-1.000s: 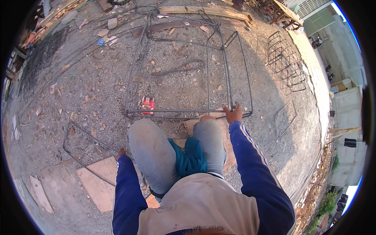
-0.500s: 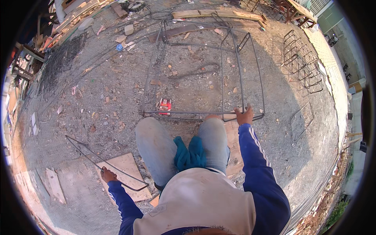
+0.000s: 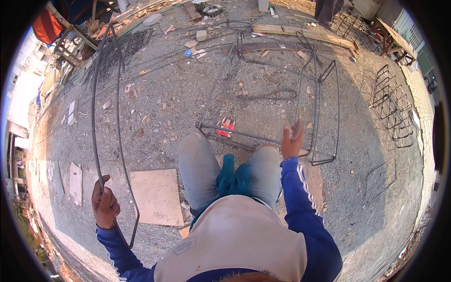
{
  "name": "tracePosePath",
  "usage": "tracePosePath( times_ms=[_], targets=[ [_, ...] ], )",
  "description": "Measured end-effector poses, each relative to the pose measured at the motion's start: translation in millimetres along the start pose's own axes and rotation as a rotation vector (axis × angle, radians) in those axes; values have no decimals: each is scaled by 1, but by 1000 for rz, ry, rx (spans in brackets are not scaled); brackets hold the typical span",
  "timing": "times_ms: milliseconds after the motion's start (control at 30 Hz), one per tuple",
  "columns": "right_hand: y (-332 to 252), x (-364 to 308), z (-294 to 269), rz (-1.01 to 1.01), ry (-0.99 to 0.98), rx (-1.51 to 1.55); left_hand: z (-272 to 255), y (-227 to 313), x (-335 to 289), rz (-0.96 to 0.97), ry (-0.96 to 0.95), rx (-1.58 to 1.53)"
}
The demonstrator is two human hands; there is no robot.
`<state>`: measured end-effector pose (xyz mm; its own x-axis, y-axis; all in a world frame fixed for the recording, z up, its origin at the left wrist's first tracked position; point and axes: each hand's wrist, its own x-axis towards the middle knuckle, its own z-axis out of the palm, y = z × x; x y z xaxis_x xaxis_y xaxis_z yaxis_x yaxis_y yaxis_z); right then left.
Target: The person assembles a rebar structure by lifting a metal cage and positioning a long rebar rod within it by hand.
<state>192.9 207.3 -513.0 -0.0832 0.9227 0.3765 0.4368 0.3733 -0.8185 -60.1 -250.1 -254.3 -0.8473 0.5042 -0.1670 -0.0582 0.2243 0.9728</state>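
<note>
My left hand (image 3: 105,207) is closed around a long, narrow loop of bent steel rebar (image 3: 93,127), raised upright at the left. Its top reaches far up the view, and its lower bend hangs beside my forearm. In front of my knees a large rectangular frame of rebar (image 3: 249,135) lies on the gravel. Over the near right part of that frame, my right hand (image 3: 292,140) has its fingers apart and holds nothing; whether it touches a bar I cannot tell. Inside the frame, behind its near bar, lies a red packet (image 3: 226,126).
A plywood sheet (image 3: 156,197) lies left of my knees. Wooden planks (image 3: 305,34) cross the far side. A rebar cage (image 3: 393,110) and a loose rebar rectangle (image 3: 381,166) rest at right. Dark-trousered legs of another person (image 3: 327,10) show at the far edge.
My left hand has lifted the rebar loop off the ground and swung it upright. The right hand has come off the large frame's near bar. The view has shifted leftward.
</note>
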Motion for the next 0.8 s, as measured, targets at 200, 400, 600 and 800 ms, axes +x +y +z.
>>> tracePosePath(
  times_ms=[200,400,600,800],
  targets=[
    [-65,75,10,574,-395,1073,7,40,-2,210,-193,389],
    [-87,102,-14,570,-314,1319,67,55,18,334,-614,512],
    [-36,56,-82,710,-85,1614,113,73,50,296,-1042,654],
    [-31,16,-105,642,-92,1689,118,61,77,416,-831,740]
  ],
)
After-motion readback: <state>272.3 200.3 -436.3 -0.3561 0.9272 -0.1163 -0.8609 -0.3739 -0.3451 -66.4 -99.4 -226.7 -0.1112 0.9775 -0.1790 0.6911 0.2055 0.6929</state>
